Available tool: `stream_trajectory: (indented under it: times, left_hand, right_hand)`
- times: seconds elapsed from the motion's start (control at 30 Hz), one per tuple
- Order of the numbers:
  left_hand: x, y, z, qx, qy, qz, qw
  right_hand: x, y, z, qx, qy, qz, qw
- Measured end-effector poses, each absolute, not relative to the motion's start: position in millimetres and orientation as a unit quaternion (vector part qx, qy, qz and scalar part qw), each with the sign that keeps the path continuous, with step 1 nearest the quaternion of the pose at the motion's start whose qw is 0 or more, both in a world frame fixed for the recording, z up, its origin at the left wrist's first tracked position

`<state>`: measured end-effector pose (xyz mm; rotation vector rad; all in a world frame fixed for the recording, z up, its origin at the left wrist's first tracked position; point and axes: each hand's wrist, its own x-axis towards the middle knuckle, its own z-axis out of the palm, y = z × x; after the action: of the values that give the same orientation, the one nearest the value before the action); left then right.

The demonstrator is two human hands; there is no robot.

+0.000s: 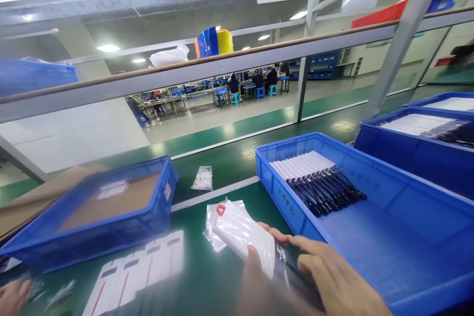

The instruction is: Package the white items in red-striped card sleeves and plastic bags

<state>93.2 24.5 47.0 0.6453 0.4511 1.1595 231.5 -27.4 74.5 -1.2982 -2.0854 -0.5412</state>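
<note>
A white packet (246,234) with a red triangular mark is tilted above the green bench, and clear plastic and something dark show at its near end. My left hand (255,269), blurred, grips it with the thumb on top and fingertips showing past its far side. Bent fingers of my right hand (329,266) close at the packet's near right end; exactly what they pinch is partly hidden. Under the packet's far end lies a clear plastic bag (213,237). To the left, white printed cards (144,266) lie in an overlapping row.
A blue bin (322,222) at right holds white packets with black cords (322,187). Another blue bin (111,242) at left contains cardboard and white pieces. A small clear bag (203,178) lies between them. Another person's hand (15,296) is at lower left. A metal rail crosses ahead.
</note>
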Motion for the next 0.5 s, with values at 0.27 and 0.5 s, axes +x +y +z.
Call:
stream_trajectory:
  times: [0.27,0.5]
  left_hand:
    - [149.3,45.0,78.3,0.486,0.250,0.415,0.727]
    - [136.5,107.2,70.3,0.603,0.323,0.435,0.586]
  right_hand:
    - [277.1,-19.2,114.3,-0.497,-0.767,-0.348,0.209]
    - [360.6,70.1,149.8,-0.663,-0.715,0.090,0.203]
